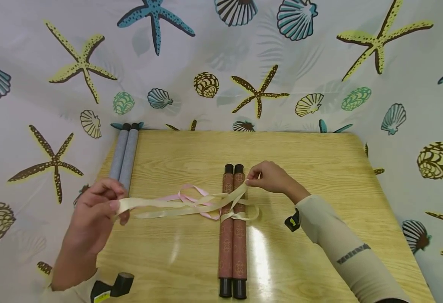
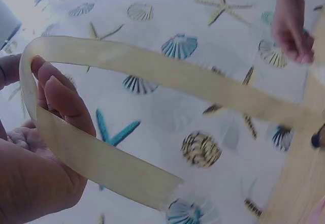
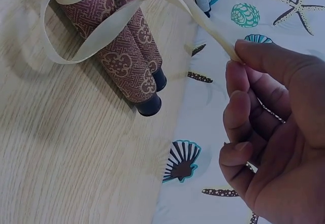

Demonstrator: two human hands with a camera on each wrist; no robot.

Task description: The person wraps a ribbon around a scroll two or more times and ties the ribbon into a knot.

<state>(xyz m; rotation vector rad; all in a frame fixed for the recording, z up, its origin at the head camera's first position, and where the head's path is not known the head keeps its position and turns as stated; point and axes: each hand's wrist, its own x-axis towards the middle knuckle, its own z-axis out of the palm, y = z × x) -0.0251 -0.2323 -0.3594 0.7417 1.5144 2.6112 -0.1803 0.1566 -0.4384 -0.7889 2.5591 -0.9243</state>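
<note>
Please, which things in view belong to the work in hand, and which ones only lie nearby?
Seem part of the work:
cream ribbon, held at two places
left fingers and right fingers, holding it
paired reddish-brown rolls, with ribbon across them

Probably only lying nearby:
paired grey rolls, near the left hand
pink ribbon, apparently unheld, though close to cream strands

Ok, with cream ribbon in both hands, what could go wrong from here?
The cream ribbon crosses the pink ribbon beside the rolls, so pulling might snag the two together. The brown rolls lie side by side with no hand on them, so an uneven tug could shift them. The right hand has only a fingertip pinch, which may slip under tension.
</note>
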